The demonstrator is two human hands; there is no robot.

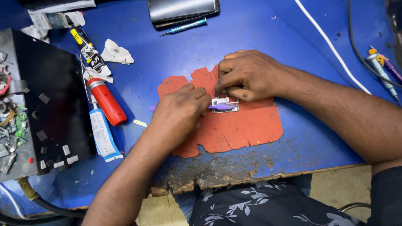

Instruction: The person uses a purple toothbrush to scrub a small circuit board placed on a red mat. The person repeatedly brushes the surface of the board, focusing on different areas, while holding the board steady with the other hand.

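Blue worktable (268,37): worn surface, front edge chipped and crumbling; everything is laid out on it within arm's reach.

Black panel (54,100): laid flat at the far left, small square pads stuck along its lower edge, loose scrap parts heaped just beside it.

Torn red mat (247,129): spread at the table's middle near the front edge, cracked at its borders. It is placed under the work, probably as a protective, non-slip bed for the small part.

Phone (182,9): set aside at the top, well apart from the mat, with a teal screwdriver (186,26) just below it.

Red tube (106,102) and a white-and-blue tube (102,136): laid left of the mat, near the left forearm. Crumpled tissue (117,53) lies above them. A white cable (331,46) is run across the upper right corner.

Right hand (247,75): curled over the top edge of the small circuit board (226,104), fingertips pressed down on it, evidently to pin it against the mat.

Left hand (180,113): closed around a purple tool (220,107), held low and nearly flat so that its tip is laid across the board; the handle end shows at the hand's left.

Small circuit board: sited at the mat's centre, between the two hands, partly hidden by fingers. Detail is too small to be read.
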